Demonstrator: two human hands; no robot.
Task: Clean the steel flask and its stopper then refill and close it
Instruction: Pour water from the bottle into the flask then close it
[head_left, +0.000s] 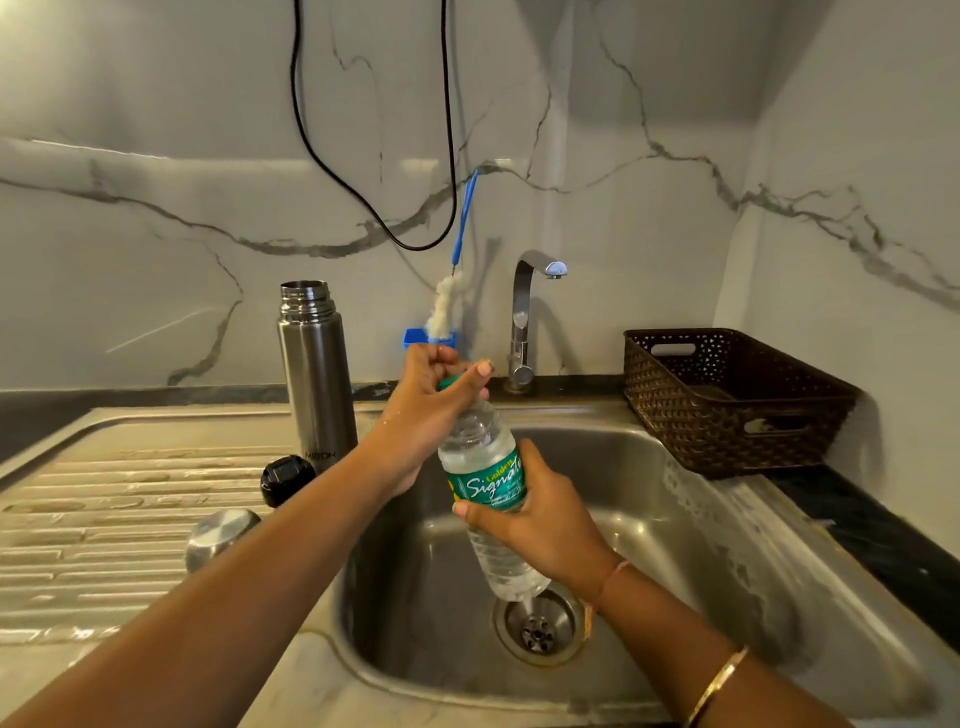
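Observation:
The steel flask (316, 374) stands upright and uncapped on the draining board, left of the sink. Its black stopper (287, 478) lies in front of it, and the steel cup lid (221, 535) rests nearer me. Over the sink bowl I hold a clear plastic water bottle (485, 483) with a green label, tilted slightly. My right hand (540, 525) grips its middle from the right. My left hand (436, 400) is closed around its green cap (448, 383) at the top.
The steel sink (675, 519) has a drain (539, 626) below the bottle. A tap (524, 317) stands at the back. A blue-handled bottle brush (457, 270) leans on the marble wall, near a hanging black cable (363, 208). A brown basket (737, 400) sits right.

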